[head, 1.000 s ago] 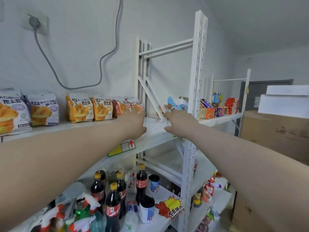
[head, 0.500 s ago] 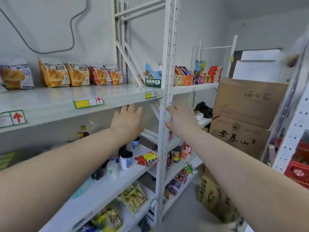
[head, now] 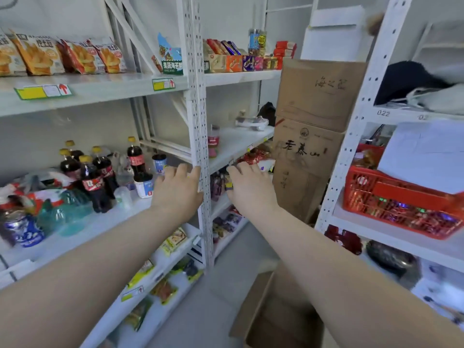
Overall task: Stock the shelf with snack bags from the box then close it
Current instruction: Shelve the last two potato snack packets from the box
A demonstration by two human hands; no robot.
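Note:
Several orange snack bags [head: 60,55] stand in a row on the top board of the white shelf [head: 100,87] at the upper left. An open cardboard box [head: 266,310] sits on the floor at the bottom, its flaps up, partly hidden behind my right forearm. My left hand [head: 177,190] hangs empty with fingers spread in front of the shelf's upright post. My right hand [head: 251,188] is beside it, also empty with its fingers apart. Both hands are level with the middle shelf and far below the snack bags.
Cola bottles [head: 95,169] and cups crowd the middle shelf at left. Two stacked cardboard cartons [head: 313,131] stand ahead on the right. A second white rack at right carries a red basket [head: 401,202]. More snack packs [head: 173,242] lie on the lower shelves.
Both empty hands have dropped from the top shelf board to the middle shelf level. The view has tilted down and right, bringing the floor box into sight.

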